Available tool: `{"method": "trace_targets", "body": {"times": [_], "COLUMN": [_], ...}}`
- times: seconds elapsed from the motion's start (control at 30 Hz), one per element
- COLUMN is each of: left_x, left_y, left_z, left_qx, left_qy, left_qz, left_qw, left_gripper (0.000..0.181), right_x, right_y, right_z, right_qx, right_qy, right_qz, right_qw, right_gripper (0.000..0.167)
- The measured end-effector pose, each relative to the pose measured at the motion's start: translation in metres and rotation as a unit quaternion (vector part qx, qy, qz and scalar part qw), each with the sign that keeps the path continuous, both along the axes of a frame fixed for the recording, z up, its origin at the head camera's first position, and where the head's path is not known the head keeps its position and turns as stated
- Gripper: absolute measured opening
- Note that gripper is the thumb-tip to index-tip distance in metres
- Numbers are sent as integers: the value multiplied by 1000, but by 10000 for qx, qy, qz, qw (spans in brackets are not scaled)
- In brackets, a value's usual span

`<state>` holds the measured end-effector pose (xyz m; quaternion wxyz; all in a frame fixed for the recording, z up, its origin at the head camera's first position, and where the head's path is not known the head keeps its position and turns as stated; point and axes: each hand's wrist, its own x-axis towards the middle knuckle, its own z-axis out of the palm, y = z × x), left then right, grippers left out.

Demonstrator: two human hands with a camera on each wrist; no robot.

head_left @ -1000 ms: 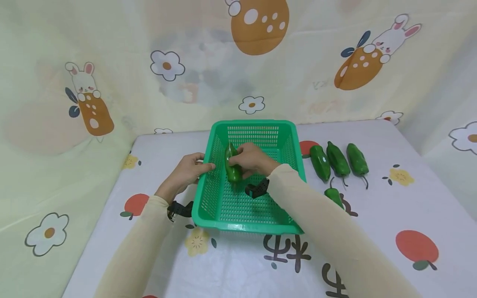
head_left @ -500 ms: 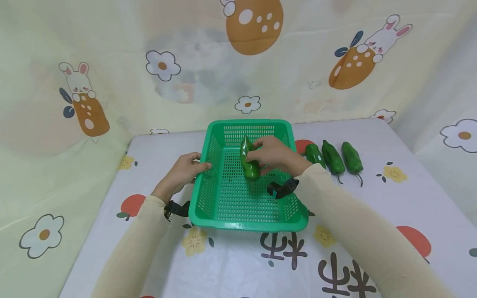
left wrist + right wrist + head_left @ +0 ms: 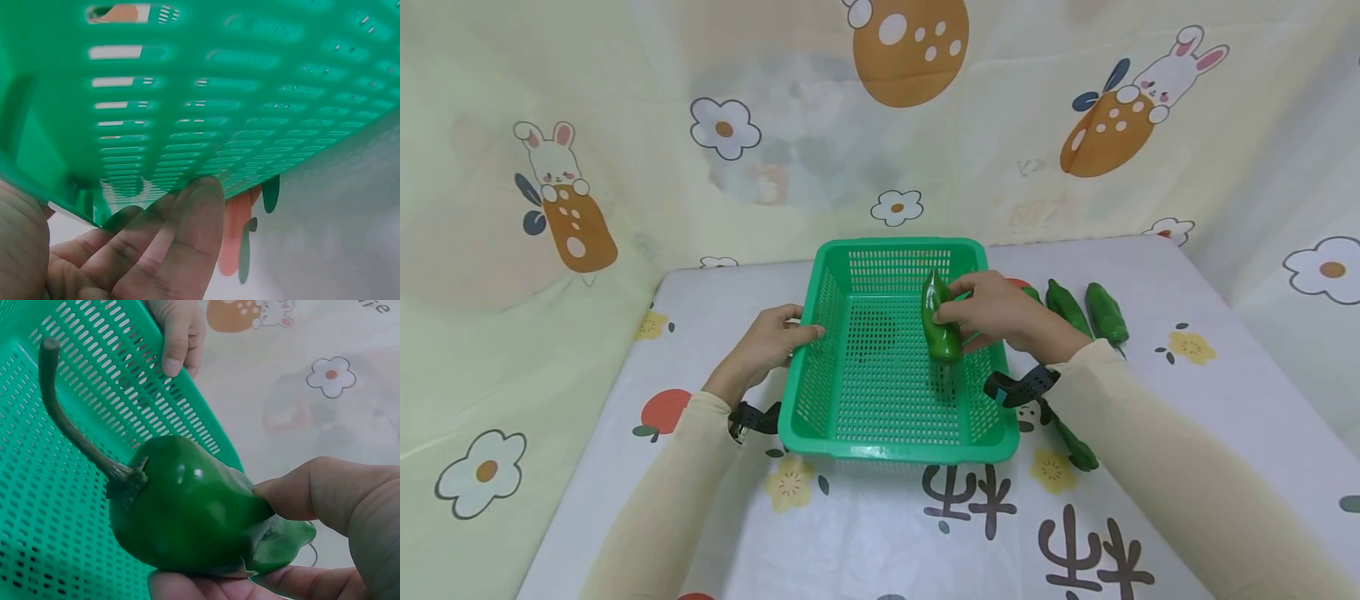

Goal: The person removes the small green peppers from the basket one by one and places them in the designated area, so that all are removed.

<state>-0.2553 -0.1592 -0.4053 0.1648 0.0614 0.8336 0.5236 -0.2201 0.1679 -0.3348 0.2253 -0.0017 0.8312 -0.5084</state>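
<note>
My right hand [image 3: 992, 308] holds a green chili pepper [image 3: 942, 325] above the floor of a green plastic basket [image 3: 898, 454], near its right wall. In the right wrist view, the pepper's curved stem [image 3: 72, 431] points away from the hand, with thumb and fingers on opposite sides of its body. My left hand [image 3: 767, 343] grips the basket's left rim, the thumb over the edge. Its fingers [image 3: 197, 231] lie against the outer wall in the left wrist view. No other pepper shows inside the basket.
Right of the basket, two green peppers [image 3: 1107, 312] lie on the tablecloth [image 3: 865, 533], with a third [image 3: 1032, 293] mostly hidden by the right hand. Nearer the front, another pepper [image 3: 1079, 454] lies beside the right forearm. A printed curtain [image 3: 805, 183] hangs behind.
My right hand has carried the pepper rightward across the basket, from near the left wall to near the right one. The left hand keeps its grip on the rim.
</note>
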Motion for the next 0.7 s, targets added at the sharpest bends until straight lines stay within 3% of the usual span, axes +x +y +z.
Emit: {"method": "trace_targets", "body": {"times": [0.23,0.7], "left_x": [-1,0], "left_y": [-1,0], "left_z": [-1,-1], "left_qx": [35,58], "left_qy": [-46,-29], "left_qz": [-17,-26], "left_qw": [10000,10000], "left_gripper": [41,39], "right_x": [8,21], "right_y": [17,44], "right_z": [3,6], "right_qx": [230,237], "right_qy": [145,316], "right_qz": [-48,-209], "right_qw": [9996,9990], "right_gripper": [67,58]}}
